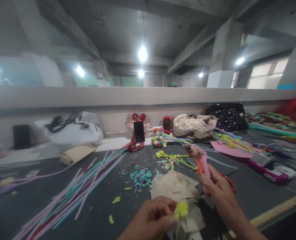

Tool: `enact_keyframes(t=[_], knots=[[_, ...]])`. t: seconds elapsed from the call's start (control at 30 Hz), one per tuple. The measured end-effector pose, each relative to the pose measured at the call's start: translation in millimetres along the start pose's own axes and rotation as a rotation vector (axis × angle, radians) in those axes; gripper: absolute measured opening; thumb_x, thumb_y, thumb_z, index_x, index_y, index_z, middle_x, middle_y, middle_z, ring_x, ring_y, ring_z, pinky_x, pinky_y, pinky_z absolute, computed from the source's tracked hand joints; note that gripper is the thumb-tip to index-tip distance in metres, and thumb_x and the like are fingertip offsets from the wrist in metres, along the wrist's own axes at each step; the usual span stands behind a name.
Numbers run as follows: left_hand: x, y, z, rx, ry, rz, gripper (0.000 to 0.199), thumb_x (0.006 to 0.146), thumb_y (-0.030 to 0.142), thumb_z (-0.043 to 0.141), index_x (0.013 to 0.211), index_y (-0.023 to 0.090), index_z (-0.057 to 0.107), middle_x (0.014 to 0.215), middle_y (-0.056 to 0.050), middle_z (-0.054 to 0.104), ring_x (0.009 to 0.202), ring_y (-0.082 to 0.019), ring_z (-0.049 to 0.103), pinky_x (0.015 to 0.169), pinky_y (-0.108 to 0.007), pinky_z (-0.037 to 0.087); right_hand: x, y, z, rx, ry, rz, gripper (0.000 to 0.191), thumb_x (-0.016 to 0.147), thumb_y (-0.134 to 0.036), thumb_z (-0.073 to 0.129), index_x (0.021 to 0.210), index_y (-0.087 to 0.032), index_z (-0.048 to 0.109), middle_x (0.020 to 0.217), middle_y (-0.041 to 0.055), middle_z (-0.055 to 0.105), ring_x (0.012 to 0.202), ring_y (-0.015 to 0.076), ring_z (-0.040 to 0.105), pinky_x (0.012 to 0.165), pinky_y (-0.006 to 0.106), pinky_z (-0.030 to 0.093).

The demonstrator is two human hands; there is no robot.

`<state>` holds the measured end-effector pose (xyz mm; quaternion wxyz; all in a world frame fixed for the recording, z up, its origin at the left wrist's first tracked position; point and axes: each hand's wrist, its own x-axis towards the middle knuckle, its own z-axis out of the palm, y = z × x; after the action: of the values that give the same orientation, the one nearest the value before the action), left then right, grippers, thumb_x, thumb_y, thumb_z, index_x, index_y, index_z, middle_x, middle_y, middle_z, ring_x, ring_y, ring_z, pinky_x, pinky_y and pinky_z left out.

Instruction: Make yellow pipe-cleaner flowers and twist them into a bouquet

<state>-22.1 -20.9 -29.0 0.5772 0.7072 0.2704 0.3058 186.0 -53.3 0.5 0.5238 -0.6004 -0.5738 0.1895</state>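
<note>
My left hand [154, 215] is closed, pinching a small yellow flower-like piece [182, 210] over the near edge of a stained, crumpled sheet [174, 185]. To its right, my right hand [216, 186] grips a pink glue gun [203, 163], whose dirty nozzle points up and to the left. The gun is raised above the sheet's right side. Beyond the sheet, yellow stems with rounded heads [173, 155] lie among pale cut bits. Small blue and teal pieces [140, 177] are heaped left of the sheet.
Long pastel strips [75, 190] cover the left of the dark table [100, 206]. A phone [139, 131] stands at the back, near a brown bottle [167, 123] and a cloth-filled bag [194, 126]. Red-handled scissors [229, 181] lie behind my right hand; a purple tool [268, 171] rests farther right.
</note>
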Motion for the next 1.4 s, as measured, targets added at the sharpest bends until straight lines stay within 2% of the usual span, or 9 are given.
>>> enact_keyframes(t=[0.1, 0.17, 0.23, 0.33, 0.47, 0.77, 0.97, 1.17, 1.4], knots=[[3, 3, -3.8, -0.157, 0.209, -0.112, 0.021, 0.066, 0.033, 0.062, 0.056, 0.014, 0.063, 0.061, 0.000, 0.056, 0.051, -0.007, 0.047, 0.049, -0.018, 0.035, -3, -2, 1, 0.075, -0.050, 0.038, 0.019, 0.078, -0.036, 0.045, 0.083, -0.020, 0.054, 0.061, -0.0034, 0.045, 0.054, 0.0130, 0.042, 0.047, 0.021, 0.035], [3, 7, -8.3, -0.328, 0.296, -0.224, 0.025, 0.068, 0.038, 0.060, 0.062, 0.014, 0.061, 0.052, 0.003, 0.052, 0.033, -0.002, 0.029, 0.033, -0.015, 0.019, -5, -1, 2, 0.125, -0.085, 0.065, 0.023, 0.075, -0.039, 0.048, 0.088, -0.021, 0.056, 0.066, -0.0013, 0.053, 0.059, 0.0156, 0.047, 0.049, 0.022, 0.038], [2, 11, -13.0, -0.501, 0.344, -0.277, 0.025, 0.068, 0.040, 0.059, 0.067, 0.014, 0.060, 0.050, 0.004, 0.053, 0.027, 0.001, 0.020, 0.029, -0.014, 0.009, -6, 0, 2, 0.194, -0.117, 0.097, 0.027, 0.074, -0.043, 0.048, 0.091, -0.024, 0.058, 0.067, 0.0001, 0.058, 0.060, 0.0182, 0.051, 0.048, 0.023, 0.041], [0, 17, -18.6, -0.659, 0.404, -0.285, 0.021, 0.068, 0.034, 0.061, 0.073, 0.014, 0.059, 0.050, 0.004, 0.055, 0.026, 0.002, 0.026, 0.027, -0.010, 0.012, -4, 1, 4, 0.259, -0.110, 0.152, 0.030, 0.071, -0.048, 0.051, 0.086, -0.025, 0.063, 0.071, 0.0031, 0.065, 0.065, 0.0225, 0.057, 0.050, 0.026, 0.045], [0, 19, -23.1, -0.794, 0.394, -0.334, 0.018, 0.068, 0.029, 0.062, 0.073, 0.012, 0.060, 0.050, 0.003, 0.056, 0.027, 0.001, 0.036, 0.027, -0.007, 0.020, -3, 1, 8, 0.305, -0.108, 0.243, 0.030, 0.070, -0.048, 0.055, 0.083, -0.023, 0.063, 0.071, 0.0043, 0.067, 0.065, 0.0230, 0.059, 0.053, 0.028, 0.048], [4, 10, -23.5, -0.893, 0.419, -0.282, 0.013, 0.074, 0.024, 0.057, 0.069, 0.011, 0.057, 0.047, 0.001, 0.057, 0.026, -0.001, 0.041, 0.026, -0.007, 0.025, -11, -3, 13, 0.509, -0.309, 0.255, 0.034, 0.075, -0.050, 0.049, 0.079, -0.017, 0.058, 0.054, 0.0032, 0.063, 0.040, 0.0112, 0.046, 0.040, 0.021, 0.035], [8, 5, -23.0, -0.901, 0.399, -0.296, 0.014, 0.074, 0.023, 0.055, 0.065, 0.012, 0.055, 0.044, 0.000, 0.056, 0.028, -0.004, 0.043, 0.029, -0.010, 0.032, -12, -3, 15, 0.597, -0.352, 0.341, 0.041, 0.064, -0.047, 0.064, 0.091, -0.018, 0.059, 0.052, -0.0014, 0.061, 0.048, 0.0118, 0.053, 0.046, 0.019, 0.039], [6, 6, -23.2, -0.864, 0.397, -0.289, 0.013, 0.072, 0.024, 0.058, 0.069, 0.012, 0.056, 0.047, 0.001, 0.057, 0.027, -0.003, 0.042, 0.027, -0.010, 0.028, -17, -9, 19, 0.434, -0.250, 0.213, 0.029, 0.068, -0.044, 0.060, 0.081, -0.018, 0.062, 0.066, 0.0027, 0.066, 0.067, 0.0184, 0.059, 0.064, 0.025, 0.045], [6, 1, -22.3, -0.822, 0.394, -0.238, 0.017, 0.075, 0.028, 0.055, 0.071, 0.012, 0.056, 0.049, 0.002, 0.056, 0.030, -0.002, 0.043, 0.030, -0.010, 0.027, -18, 5, 13, 0.191, -0.043, 0.419, 0.030, 0.063, -0.049, 0.061, 0.061, -0.019, 0.065, 0.053, 0.0020, 0.064, 0.051, 0.0180, 0.058, 0.040, 0.021, 0.041]])
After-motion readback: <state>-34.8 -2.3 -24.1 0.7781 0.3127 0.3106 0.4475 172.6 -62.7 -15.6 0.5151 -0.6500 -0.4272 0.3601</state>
